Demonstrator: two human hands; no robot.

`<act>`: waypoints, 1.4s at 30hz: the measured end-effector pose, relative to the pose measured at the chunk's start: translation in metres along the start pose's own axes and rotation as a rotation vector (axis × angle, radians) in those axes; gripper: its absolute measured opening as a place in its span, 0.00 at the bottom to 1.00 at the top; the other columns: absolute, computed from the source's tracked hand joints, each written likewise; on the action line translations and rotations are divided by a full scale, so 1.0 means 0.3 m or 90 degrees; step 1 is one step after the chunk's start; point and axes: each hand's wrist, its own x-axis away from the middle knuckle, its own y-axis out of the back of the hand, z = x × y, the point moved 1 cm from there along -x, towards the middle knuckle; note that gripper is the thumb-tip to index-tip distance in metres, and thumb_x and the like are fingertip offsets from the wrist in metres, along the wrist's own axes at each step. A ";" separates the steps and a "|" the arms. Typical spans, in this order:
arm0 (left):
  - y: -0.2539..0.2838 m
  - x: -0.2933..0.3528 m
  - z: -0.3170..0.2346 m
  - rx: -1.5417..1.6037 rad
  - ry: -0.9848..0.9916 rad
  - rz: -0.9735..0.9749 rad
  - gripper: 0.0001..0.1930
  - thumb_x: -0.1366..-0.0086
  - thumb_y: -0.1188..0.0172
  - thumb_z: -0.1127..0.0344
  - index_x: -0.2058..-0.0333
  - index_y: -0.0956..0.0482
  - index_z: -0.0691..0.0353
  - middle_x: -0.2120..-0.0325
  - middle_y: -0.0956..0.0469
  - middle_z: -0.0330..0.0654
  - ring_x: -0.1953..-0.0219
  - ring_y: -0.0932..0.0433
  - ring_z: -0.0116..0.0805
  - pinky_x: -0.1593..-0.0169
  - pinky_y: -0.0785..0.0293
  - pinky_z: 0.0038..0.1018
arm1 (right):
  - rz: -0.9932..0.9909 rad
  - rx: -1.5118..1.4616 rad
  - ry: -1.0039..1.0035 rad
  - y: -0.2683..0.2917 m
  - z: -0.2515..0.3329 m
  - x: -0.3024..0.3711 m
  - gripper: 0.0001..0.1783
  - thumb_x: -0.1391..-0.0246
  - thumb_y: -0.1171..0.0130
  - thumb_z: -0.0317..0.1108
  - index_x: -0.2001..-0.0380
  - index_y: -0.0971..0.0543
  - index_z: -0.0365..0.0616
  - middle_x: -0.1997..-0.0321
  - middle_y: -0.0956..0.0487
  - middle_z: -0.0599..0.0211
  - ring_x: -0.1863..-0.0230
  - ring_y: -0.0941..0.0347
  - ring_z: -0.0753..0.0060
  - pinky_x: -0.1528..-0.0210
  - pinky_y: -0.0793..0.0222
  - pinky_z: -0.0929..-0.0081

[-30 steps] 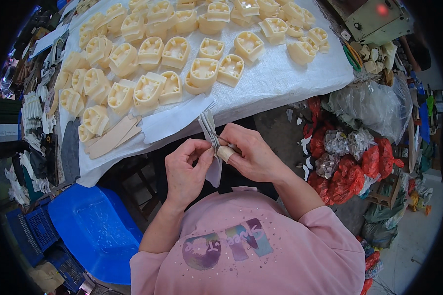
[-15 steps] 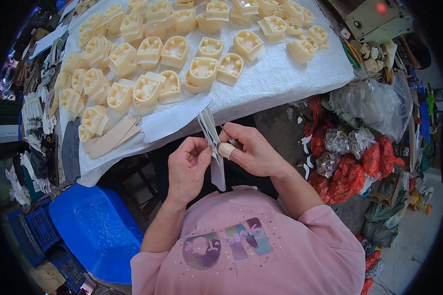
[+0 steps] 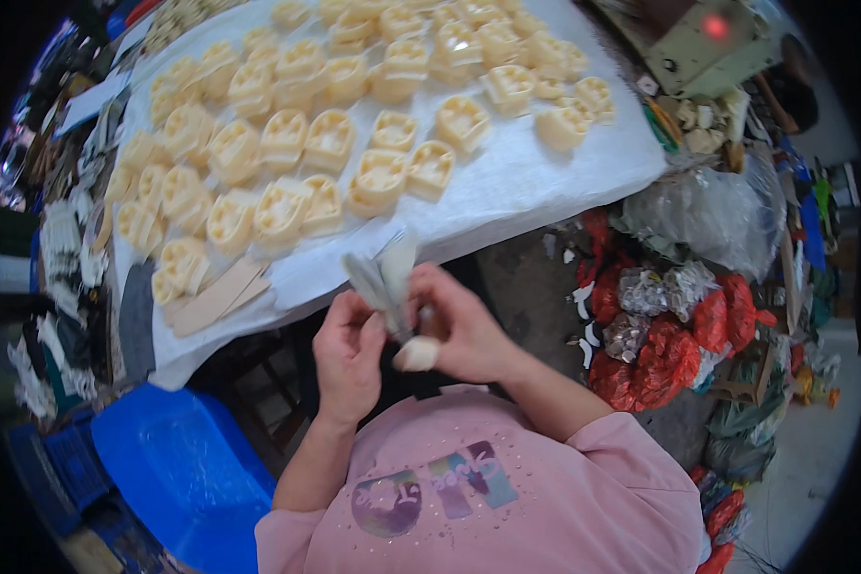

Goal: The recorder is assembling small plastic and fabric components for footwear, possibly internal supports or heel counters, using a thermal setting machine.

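My left hand [image 3: 346,354] pinches a bundle of thin, pale grey-white strips [image 3: 392,273] just off the table's near edge. Their upper ends fan apart, blurred by motion. Close against the bundle, my right hand [image 3: 464,330] is closed with its fingers curled, and a beige wrap [image 3: 417,354] covers its thumb. Something small and greyish shows between the right fingers, too blurred to name. Beyond the hands, tan flat strips [image 3: 215,301] and a white flat piece [image 3: 306,273] lie along the table edge.
Many cream moulded plastic cups [image 3: 330,142] cover the white-sheeted table [image 3: 545,182]. A blue basin [image 3: 177,459] stands low at the left. On the right are red plastic bags [image 3: 655,368], a clear plastic bag [image 3: 717,210] and a pale metal machine box [image 3: 708,48].
Both hands have shifted slightly left with the strips. The bundle has risen and spread at the top; its lower end no longer hangs visibly below the hands. The whole view has shifted a little.
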 end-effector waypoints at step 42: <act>0.227 -0.127 -0.227 -0.773 -0.499 -0.149 0.16 0.40 0.53 0.71 0.53 0.28 0.63 0.62 0.32 0.48 0.56 0.32 0.44 0.52 0.35 0.30 | -0.393 0.251 0.068 0.280 0.025 -0.063 0.14 0.49 0.46 0.28 0.57 0.29 0.39 0.65 0.24 0.70 0.70 0.31 0.85 0.70 0.34 0.84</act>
